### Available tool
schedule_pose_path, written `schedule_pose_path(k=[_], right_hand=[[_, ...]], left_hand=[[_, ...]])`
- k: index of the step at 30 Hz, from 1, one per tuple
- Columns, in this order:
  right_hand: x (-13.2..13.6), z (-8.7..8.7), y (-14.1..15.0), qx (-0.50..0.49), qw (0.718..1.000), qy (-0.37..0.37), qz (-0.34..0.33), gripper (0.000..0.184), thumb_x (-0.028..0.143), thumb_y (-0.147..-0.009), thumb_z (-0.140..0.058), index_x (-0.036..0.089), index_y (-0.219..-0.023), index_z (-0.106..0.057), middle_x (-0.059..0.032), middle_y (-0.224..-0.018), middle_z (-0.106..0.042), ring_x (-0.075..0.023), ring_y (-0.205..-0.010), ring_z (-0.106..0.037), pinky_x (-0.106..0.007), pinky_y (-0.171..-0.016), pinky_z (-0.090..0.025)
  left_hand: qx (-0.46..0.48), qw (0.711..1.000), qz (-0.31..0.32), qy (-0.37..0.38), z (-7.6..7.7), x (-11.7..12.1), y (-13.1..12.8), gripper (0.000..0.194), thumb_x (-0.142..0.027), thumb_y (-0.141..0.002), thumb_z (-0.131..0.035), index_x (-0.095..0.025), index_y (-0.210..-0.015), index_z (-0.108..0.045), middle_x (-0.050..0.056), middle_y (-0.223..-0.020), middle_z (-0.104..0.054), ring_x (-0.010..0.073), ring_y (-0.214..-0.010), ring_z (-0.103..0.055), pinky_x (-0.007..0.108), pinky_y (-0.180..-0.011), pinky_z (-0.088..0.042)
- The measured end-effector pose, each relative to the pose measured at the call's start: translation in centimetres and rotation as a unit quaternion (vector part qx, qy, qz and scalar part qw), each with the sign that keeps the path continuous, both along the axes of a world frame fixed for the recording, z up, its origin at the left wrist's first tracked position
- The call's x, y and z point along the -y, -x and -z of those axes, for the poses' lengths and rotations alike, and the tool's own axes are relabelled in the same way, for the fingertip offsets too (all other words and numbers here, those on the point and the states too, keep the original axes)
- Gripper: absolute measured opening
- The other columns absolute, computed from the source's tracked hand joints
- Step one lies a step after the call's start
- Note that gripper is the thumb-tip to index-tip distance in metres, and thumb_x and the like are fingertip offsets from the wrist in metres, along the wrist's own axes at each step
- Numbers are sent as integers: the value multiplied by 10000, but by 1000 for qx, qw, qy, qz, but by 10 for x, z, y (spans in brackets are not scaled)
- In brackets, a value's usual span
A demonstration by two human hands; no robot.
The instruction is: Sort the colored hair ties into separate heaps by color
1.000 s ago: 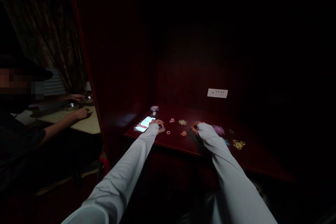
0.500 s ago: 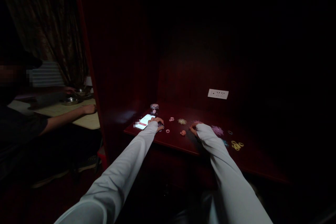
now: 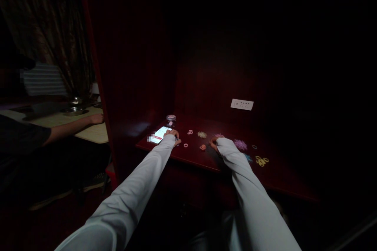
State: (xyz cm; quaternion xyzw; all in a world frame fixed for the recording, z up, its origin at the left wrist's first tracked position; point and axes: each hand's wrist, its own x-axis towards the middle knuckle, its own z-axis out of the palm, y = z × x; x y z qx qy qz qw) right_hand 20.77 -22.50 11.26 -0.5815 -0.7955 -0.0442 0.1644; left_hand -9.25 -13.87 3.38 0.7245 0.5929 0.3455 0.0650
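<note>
My left hand (image 3: pixel 173 135) curls its fingers and thumb around small dark hair ties (image 3: pixel 177 139), beside the lower right side of a lit phone (image 3: pixel 160 135). My right hand (image 3: pixel 214 142) is bent down near the middle of the table, fingertips pinched together; anything between them is too dark to make out. Left of it lie orange hair ties (image 3: pixel 203 147). A single pink hair tie (image 3: pixel 185 145) sits between my hands. Farther back are pale pink hair ties (image 3: pixel 190 132) and a cream-coloured pile (image 3: pixel 202 135). A pink pile (image 3: pixel 218 135) shows just behind my right hand.
Right of my right arm are a purple pile (image 3: pixel 240 144), a blue pile (image 3: pixel 248 158), yellow hair ties (image 3: pixel 260 161) and one dark greenish hair tie (image 3: pixel 254 146). A round jar (image 3: pixel 171 120) stands behind the phone. Left of the partition (image 3: pixel 118 86), another person's arm (image 3: pixel 70 127) rests on a pale table.
The whole view has shifted slightly, so the table's things sit a little further left. My left hand covers more of the dark hair ties. My right hand stays pinched in about the same place.
</note>
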Motion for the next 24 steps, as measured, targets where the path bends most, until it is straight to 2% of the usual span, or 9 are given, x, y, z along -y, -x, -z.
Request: schedule_pose_path(k=[3,9,12,19,24], right_hand=[[6,-4,2,-4,1000,11,2,303,337,-1022,-568,206,-1096,-831,-90,-1048,-818,-186,-953,-736,-232,-802,-478],[16,-13,6,1,999,41,14,314,319,-1041,-555,191,-1156,-817,-98,-1126,-817,-193,-1018,-738,-228,-838,-473],[19,-14,6,1,999,39,17,321,334,-1048,-549,194,-1152,-819,-95,-1111,-818,-185,-983,-737,-225,-810,-467],[14,-12,5,-25,999,24,1,289,318,-1024,-563,217,-1074,-829,-69,-999,-822,-175,-890,-723,-233,-751,-457],[5,-18,-4,-76,994,-16,80,330,375,-1025,-530,239,-1083,-825,-58,-909,-809,-186,-812,-696,-256,-698,-433]], left_hand=[[-3,1000,-4,11,1,-3,0,173,-182,-715,-809,-217,-728,-640,52,-1040,-748,318,-1105,-597,440,-981,-470],[22,999,46,-5,12,-16,10,118,-182,-713,-818,-211,-720,-703,73,-1214,-779,351,-1163,-623,490,-1027,-476],[46,996,71,-17,17,-26,17,88,-220,-722,-837,-219,-732,-751,75,-1204,-793,353,-1176,-650,512,-1065,-476],[121,984,122,-55,22,-43,27,98,-285,-772,-843,-237,-715,-779,46,-1053,-835,281,-1104,-743,461,-1120,-479],[133,974,168,-70,22,-46,30,116,-349,-818,-795,-244,-772,-816,50,-1034,-847,272,-1065,-770,418,-1102,-501]])
